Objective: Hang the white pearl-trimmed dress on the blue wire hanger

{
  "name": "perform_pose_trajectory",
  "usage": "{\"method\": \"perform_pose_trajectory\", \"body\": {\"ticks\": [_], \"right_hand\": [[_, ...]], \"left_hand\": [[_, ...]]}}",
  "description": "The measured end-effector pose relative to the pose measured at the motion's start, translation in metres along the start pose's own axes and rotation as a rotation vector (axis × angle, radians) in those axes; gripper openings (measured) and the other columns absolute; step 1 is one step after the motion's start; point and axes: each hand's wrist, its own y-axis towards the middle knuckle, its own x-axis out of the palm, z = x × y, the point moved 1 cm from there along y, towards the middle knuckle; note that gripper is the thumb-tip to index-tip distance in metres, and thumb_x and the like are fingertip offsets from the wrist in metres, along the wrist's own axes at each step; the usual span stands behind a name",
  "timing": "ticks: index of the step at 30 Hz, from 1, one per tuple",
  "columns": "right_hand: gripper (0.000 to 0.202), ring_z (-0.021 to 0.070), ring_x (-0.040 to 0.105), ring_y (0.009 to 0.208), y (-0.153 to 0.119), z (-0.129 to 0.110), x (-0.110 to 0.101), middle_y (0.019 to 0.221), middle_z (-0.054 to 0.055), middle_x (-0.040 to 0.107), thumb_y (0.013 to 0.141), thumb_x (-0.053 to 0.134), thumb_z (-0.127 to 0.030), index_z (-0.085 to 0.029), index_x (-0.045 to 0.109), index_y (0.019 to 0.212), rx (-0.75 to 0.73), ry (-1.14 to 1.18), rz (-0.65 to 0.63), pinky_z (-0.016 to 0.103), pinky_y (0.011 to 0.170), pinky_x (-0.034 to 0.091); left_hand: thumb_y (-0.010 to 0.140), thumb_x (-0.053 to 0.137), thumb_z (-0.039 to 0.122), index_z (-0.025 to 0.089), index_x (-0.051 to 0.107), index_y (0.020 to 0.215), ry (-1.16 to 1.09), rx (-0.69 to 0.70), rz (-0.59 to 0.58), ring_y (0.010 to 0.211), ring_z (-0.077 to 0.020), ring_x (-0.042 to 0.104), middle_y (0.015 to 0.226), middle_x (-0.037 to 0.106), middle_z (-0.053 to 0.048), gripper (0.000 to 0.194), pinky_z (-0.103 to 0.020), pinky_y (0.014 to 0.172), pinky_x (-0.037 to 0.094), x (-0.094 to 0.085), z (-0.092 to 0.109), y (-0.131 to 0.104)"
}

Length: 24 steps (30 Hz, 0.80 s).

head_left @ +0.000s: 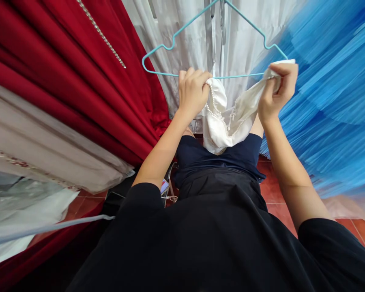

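Observation:
A light blue clothes hanger (243, 76) hangs upright in front of me, its hook beyond the top edge of the view. My left hand (194, 90) is closed over the hanger's bottom bar, left of its middle, with its thumb against a white garment trimmed with pearl beads (217, 132). The garment sags in a loop between my hands, below the bar. At the hanger's right end, my right hand (276, 91) pinches the garment's other end, which lies over that corner. How much cloth is under the left fingers is hidden.
Red drapes (109, 101) and a pale beige gown (57, 142) hang at the left. Blue tulle (331, 105) fills the right, with white cloth (182, 36) behind the hanger. Red tiles (276, 194) cover the floor. A cable (172, 198) lies by my left side.

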Motion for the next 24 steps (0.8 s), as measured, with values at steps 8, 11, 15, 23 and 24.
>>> {"method": "perform_pose_trajectory", "body": {"ticks": [8,11,15,23,24], "right_hand": [[0.025,0.0206,0.056,0.11,0.008,-0.054,0.025,0.111,0.006,0.061,0.097,0.032,-0.031,-0.03,0.054,0.11,-0.214,0.074,-0.438,0.04,0.101,0.048],[0.024,0.0164,0.053,0.112,0.016,-0.054,0.041,0.115,0.003,0.06,0.095,0.032,-0.024,-0.03,0.051,0.108,-0.23,0.059,-0.415,0.033,0.102,0.046],[0.025,0.0187,0.052,0.088,0.014,-0.036,0.059,0.09,0.002,0.063,0.097,0.03,-0.034,-0.028,0.05,0.083,-0.143,-0.123,-0.499,0.036,0.09,0.043],[0.037,0.0181,0.041,0.073,0.011,-0.036,0.051,0.075,0.003,0.056,0.098,0.026,-0.043,-0.023,0.031,0.067,-0.195,-0.24,-0.538,0.036,0.081,0.034],[0.036,0.0181,0.039,0.072,0.012,-0.038,0.05,0.074,0.003,0.055,0.097,0.026,-0.042,-0.023,0.031,0.067,-0.2,-0.249,-0.536,0.035,0.08,0.032]], "left_hand": [[0.091,0.044,0.039,0.034,0.068,0.102,0.104,0.097,0.026,0.11,-0.0373,0.049,0.1,0.066,-0.008,0.027,-0.056,0.102,0.028,0.0,-0.002,-0.002],[0.09,0.045,0.037,0.035,0.067,0.1,0.125,0.136,0.044,0.105,-0.0371,0.05,0.097,0.066,-0.008,0.024,-0.056,0.099,0.031,0.001,-0.004,-0.001],[0.085,0.049,0.029,0.037,0.067,0.095,0.099,0.149,0.077,0.101,-0.0384,0.049,0.093,0.065,-0.009,0.022,-0.061,0.098,0.029,0.006,-0.009,-0.001],[0.086,0.054,0.022,0.03,0.067,0.108,0.014,0.172,0.044,0.111,-0.0376,0.049,0.103,0.062,-0.01,0.027,-0.061,0.108,0.027,0.009,-0.015,-0.006],[0.085,0.056,0.02,0.031,0.067,0.108,0.003,0.172,0.045,0.112,-0.037,0.05,0.105,0.061,-0.009,0.028,-0.06,0.109,0.027,0.008,-0.015,-0.006]]}}
